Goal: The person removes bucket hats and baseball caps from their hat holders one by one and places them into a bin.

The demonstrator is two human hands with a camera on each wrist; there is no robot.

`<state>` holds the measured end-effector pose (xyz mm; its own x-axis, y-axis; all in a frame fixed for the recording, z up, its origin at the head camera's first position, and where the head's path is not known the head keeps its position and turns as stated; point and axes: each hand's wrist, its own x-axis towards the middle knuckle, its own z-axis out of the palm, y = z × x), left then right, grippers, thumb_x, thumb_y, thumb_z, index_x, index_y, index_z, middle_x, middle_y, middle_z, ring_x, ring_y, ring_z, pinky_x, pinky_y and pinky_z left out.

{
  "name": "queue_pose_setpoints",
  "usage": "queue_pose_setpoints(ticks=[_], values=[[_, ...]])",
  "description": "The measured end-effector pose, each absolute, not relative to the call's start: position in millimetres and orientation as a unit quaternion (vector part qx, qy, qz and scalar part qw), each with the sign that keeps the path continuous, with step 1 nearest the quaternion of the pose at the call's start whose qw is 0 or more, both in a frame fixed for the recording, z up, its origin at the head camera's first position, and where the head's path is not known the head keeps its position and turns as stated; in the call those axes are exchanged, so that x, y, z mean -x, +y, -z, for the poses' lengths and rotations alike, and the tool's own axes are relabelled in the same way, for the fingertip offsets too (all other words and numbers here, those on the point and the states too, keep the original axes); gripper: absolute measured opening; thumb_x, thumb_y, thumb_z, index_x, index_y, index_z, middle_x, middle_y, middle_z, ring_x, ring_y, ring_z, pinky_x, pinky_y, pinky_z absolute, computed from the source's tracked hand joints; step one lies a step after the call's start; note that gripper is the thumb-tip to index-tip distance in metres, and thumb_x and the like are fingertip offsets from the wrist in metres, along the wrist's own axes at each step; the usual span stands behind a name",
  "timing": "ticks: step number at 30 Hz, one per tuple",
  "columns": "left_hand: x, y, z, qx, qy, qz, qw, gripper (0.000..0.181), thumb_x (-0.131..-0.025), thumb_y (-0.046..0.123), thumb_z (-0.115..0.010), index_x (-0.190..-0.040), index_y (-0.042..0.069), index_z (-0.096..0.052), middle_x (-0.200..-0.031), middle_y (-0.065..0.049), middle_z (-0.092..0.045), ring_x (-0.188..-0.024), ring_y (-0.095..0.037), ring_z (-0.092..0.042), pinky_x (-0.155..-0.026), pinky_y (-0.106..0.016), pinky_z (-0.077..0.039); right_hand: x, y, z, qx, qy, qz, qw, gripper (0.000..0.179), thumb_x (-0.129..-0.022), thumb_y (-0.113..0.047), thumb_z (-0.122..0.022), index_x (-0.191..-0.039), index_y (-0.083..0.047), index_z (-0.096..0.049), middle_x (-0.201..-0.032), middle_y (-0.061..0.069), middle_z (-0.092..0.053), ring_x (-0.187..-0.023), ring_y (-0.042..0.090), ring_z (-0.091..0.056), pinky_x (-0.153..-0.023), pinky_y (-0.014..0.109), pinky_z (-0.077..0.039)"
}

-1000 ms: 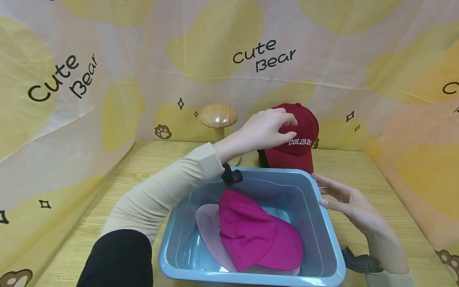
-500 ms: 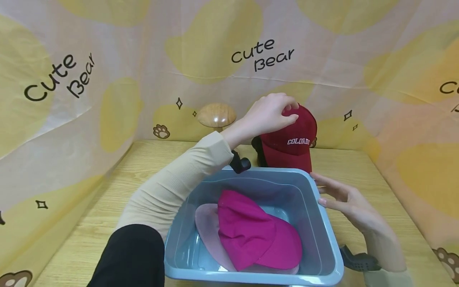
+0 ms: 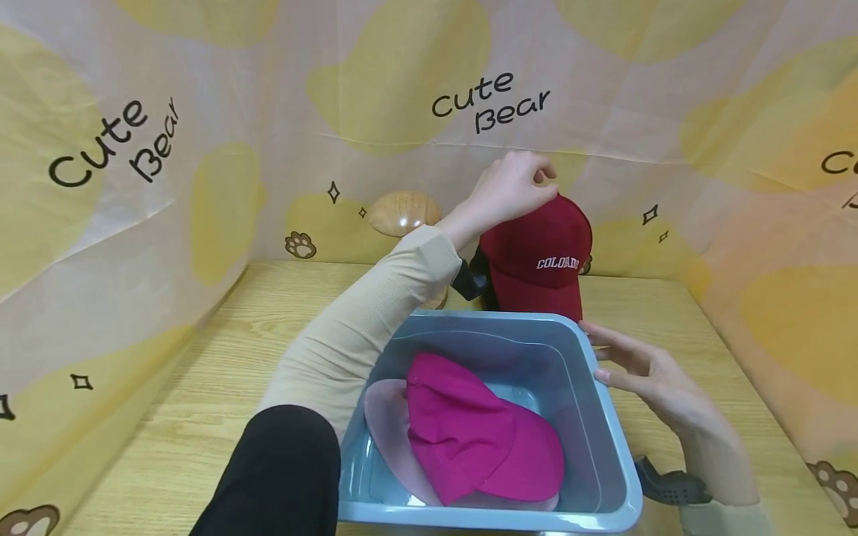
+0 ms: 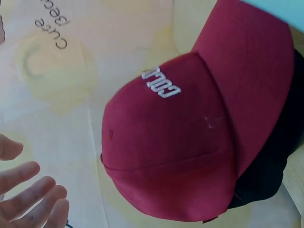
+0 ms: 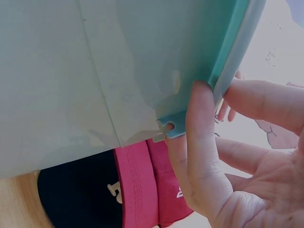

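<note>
Apparently the reach: left hand (image 3: 509,184) near red cap (image 3: 536,242), toward bench's (image 3: 194,394) far edge
Its parted, empty fingers (image 4: 40,190) would need closing; right hand (image 3: 660,383) pinches blue tub's (image 3: 482,519) rim.

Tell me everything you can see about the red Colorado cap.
The dark red cap looks like fabric, with stitched seams, a small eyelet and raised white COLORADO lettering on the front. It sits crown up behind the blue tub, its brim sloping down to the tub's rim, which seems to hide the lower edge. A black item shows under the brim; what supports the cap is unclear. The left hand hovers by the crown, apart from it.
</note>
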<state>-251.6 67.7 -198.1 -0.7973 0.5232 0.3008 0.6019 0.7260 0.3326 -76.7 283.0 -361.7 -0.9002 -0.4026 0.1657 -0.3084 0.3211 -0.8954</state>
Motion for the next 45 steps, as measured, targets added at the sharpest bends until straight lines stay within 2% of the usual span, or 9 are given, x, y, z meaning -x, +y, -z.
queue_pose_setpoints(ticks=[10,19,35,37,40,43,45], values=[[274,74,200,0.262,-0.937,0.217,0.078,0.032,-0.093,0.032,-0.052,-0.12,0.022,-0.065,-0.122,0.002,-0.065,-0.111,-0.01,-0.059,-0.094,-0.027,-0.046,74,283,362,0.216,0.812,0.54,0.043,0.057,-0.093,0.0,-0.052,-0.147,-0.009,-0.038,-0.137,-0.001,-0.055,-0.111,0.011,-0.059,-0.087,0.025,-0.048],[291,86,213,0.262,-0.933,0.235,0.078,0.03,-0.093,0.03,-0.052,-0.118,0.019,-0.065,-0.122,0.001,-0.064,-0.11,-0.011,-0.058,-0.093,-0.025,-0.046,72,284,361,0.213,0.815,0.537,0.043,0.057,-0.092,0.0,-0.052,-0.147,-0.01,-0.038,-0.135,0.0,-0.056,-0.111,0.011,-0.059,-0.087,0.026,-0.048],[301,111,235,0.228,-0.947,0.21,0.082,0.031,-0.093,0.031,-0.053,-0.12,0.021,-0.063,-0.124,0.008,-0.063,-0.107,-0.01,-0.06,-0.086,-0.027,-0.048,72,281,362,0.214,0.813,0.54,0.041,0.056,-0.093,0.0,-0.053,-0.146,-0.009,-0.039,-0.134,0.0,-0.057,-0.111,0.01,-0.059,-0.087,0.025,-0.048],[301,113,237,0.222,-0.949,0.208,0.088,0.026,-0.093,0.033,-0.053,-0.113,0.021,-0.064,-0.118,0.006,-0.065,-0.101,-0.01,-0.06,-0.081,-0.026,-0.047,72,281,362,0.214,0.814,0.539,0.039,0.057,-0.092,0.0,-0.053,-0.146,-0.009,-0.039,-0.134,0.0,-0.057,-0.111,0.01,-0.059,-0.087,0.025,-0.048],[301,117,242,0.208,-0.952,0.206,0.093,0.018,-0.092,0.037,-0.055,-0.092,0.02,-0.063,-0.1,0.006,-0.064,-0.088,-0.008,-0.057,-0.069,-0.024,-0.044,72,281,362,0.216,0.814,0.538,0.039,0.057,-0.092,0.0,-0.053,-0.146,-0.008,-0.039,-0.133,0.0,-0.057,-0.111,0.01,-0.059,-0.087,0.026,-0.049],[302,119,246,0.195,-0.955,0.204,0.095,0.028,-0.091,0.04,-0.057,-0.072,0.02,-0.053,-0.082,0.007,-0.058,-0.076,-0.007,-0.053,-0.061,-0.024,-0.04,72,280,362,0.218,0.812,0.54,0.04,0.057,-0.092,0.001,-0.053,-0.146,-0.008,-0.038,-0.134,0.001,-0.057,-0.111,0.01,-0.059,-0.087,0.025,-0.048],[302,120,247,0.185,-0.957,0.203,0.093,0.032,-0.091,0.041,-0.057,-0.067,0.021,-0.048,-0.078,0.008,-0.055,-0.074,-0.007,-0.053,-0.059,-0.024,-0.04,72,281,362,0.218,0.811,0.541,0.04,0.057,-0.092,0.001,-0.053,-0.146,-0.007,-0.038,-0.134,0.001,-0.057,-0.111,0.01,-0.059,-0.088,0.025,-0.048]])
